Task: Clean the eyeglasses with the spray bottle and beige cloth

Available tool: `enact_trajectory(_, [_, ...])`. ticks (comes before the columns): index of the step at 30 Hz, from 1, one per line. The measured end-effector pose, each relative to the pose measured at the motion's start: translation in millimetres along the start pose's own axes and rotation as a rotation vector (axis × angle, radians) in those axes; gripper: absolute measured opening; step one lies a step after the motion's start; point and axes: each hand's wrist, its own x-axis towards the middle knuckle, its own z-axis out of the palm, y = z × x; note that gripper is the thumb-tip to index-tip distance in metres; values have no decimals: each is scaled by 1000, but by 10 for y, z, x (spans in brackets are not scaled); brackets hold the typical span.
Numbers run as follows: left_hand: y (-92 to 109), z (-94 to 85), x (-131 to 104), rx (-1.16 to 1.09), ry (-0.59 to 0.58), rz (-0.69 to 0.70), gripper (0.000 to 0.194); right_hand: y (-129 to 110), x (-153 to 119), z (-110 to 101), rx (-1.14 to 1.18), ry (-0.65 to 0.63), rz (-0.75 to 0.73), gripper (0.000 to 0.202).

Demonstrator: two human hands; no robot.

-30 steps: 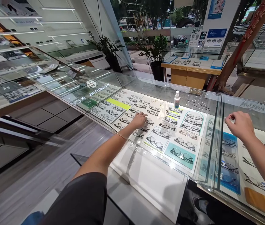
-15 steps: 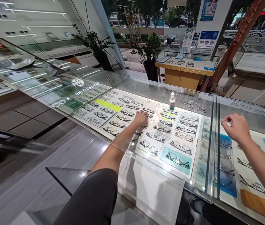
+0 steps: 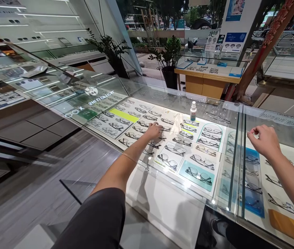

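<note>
My left hand (image 3: pixel 154 131) reaches over rows of eyeglasses in the display case, its fingers apart and bent a little downward. I cannot tell whether they touch a frame. Close to it lie a pair of dark glasses (image 3: pixel 139 128) and a crumpled pale cloth (image 3: pixel 177 123). A small white spray bottle (image 3: pixel 193 111) stands upright beyond the cloth. Over the right-hand case is my right hand (image 3: pixel 265 141), raised, with curled fingers and the thumb pressed to the index finger. Whatever may be in that pinch is too small to make out.
Glass panes and a metal-edged joint (image 3: pixel 241 162) divide the cases. Glasses on a teal card (image 3: pixel 197 175) lie near the front edge. An orange-brown pad (image 3: pixel 289 224) is in the right case. Potted plants (image 3: pixel 169 65) and a wooden display table (image 3: pixel 206 83) stand behind.
My left hand has shifted slightly left across the glasses, and its fingers look more spread. My right hand stays raised and pinched. The view has moved a little.
</note>
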Motion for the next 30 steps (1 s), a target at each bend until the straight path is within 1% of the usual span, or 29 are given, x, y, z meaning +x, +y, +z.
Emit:
enact_trajectory(3, [-13, -14, 25, -16, -4, -11, 48, 6, 1, 3, 7, 6, 2, 19])
enact_trajectory(10, [18, -33, 121, -53, -22, -20, 43, -83, -32, -62, -5, -47, 77, 16])
enact_trajectory(15, [22, -63, 124, -70, -22, -24, 40, -36, -16, -37, 12, -27, 48, 18])
enact_trajectory(19, [48, -104, 94, -67, 6, -32, 34, 11, 0, -13, 37, 4, 7, 20])
enact_trajectory(22, [101, -120, 118, -57, 62, -56, 37, 21, -5, -8, 27, -4, 8, 20])
enact_trajectory(25, [182, -95, 235, -51, 115, -72, 46, 41, -8, 4, 26, 23, 0, 20])
enact_trajectory(27, [234, -58, 354, -51, 119, -61, 51, 57, -6, 9, 29, 37, -9, 20])
enact_trajectory(30, [277, 2, 528, -55, 92, -55, 47, 61, -7, -4, 34, 22, -6, 20])
